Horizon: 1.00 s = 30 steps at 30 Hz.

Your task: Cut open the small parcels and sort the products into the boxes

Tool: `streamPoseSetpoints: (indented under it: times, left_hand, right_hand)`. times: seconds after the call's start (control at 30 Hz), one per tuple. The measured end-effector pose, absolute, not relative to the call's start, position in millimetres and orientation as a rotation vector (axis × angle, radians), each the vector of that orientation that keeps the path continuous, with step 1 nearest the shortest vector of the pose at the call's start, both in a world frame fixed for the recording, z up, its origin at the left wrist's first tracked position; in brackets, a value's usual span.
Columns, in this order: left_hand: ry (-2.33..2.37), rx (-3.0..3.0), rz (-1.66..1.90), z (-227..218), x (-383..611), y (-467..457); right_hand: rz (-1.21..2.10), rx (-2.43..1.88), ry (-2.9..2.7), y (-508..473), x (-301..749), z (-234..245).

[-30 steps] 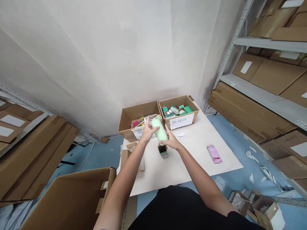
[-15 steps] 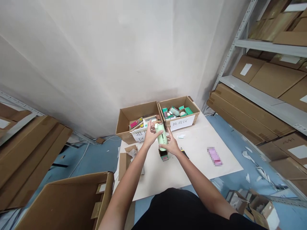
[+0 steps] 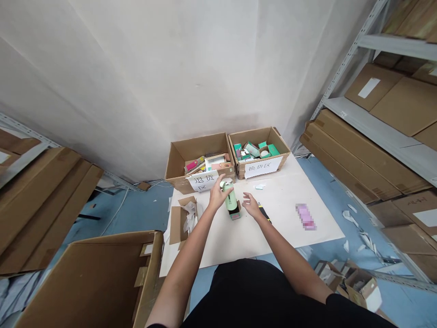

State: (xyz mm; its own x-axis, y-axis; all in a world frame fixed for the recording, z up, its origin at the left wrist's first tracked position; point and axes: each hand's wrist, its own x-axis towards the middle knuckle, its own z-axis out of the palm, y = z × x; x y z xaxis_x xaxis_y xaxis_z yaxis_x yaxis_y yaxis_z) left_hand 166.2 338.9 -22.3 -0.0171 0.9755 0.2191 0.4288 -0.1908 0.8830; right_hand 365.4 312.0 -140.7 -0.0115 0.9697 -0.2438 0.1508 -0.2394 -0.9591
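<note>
A light green bottle (image 3: 231,200) stands slightly tilted near the middle of the table, with a loop on its cap. My left hand (image 3: 217,194) is closed round its upper part from the left. Below the bottle sits a small green-and-dark box (image 3: 235,215); whether the bottle's base is inside it or behind it I cannot tell. My right hand (image 3: 251,205) is apart from the bottle on its right, fingers loosely spread and holding nothing. Beside that hand lies a black and yellow utility knife (image 3: 264,213), partly hidden by it.
Two labelled cartons stand at the back: the left carton (image 3: 177,184) and the right carton (image 3: 285,160), both holding small goods. An opened carton (image 3: 175,224) with paper lies left. A pixelated pink item (image 3: 305,217) is on the right. Loaded shelves (image 3: 355,120) flank the table.
My right hand has let go of the bottle and moved away to the right. My left hand keeps its hold. The view has shifted slightly.
</note>
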Motion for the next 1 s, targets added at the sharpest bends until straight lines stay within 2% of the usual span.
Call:
streamPoseSetpoints:
  times: [0.13,0.27,0.5,0.6,0.73,0.87,1.0]
  left_hand:
    - [1.502,1.648,1.206,-57,169,338]
    - [1.489,1.659,1.208,-93,173,334]
    - [1.653,1.688,1.105,-154,183,308]
    - [1.769,1.709,1.024,-169,192,303]
    - [1.655,1.720,0.964,-180,190,302]
    - [1.768,1.403,1.077,-191,165,300]
    - [1.741,1.173,0.921,-208,149,296]
  right_hand:
    - [1.310,-1.729,-1.269,310,357,-183]
    - [1.259,-1.829,-1.369,310,345,-202]
    - [1.211,-1.815,-1.421,311,339,-207]
    - [1.183,-1.816,-1.423,311,337,-208]
    - [1.153,-1.826,-1.420,311,342,-208]
    - [1.148,-1.808,-1.421,312,344,-209]
    - [1.173,-1.765,-1.381,310,341,-212]
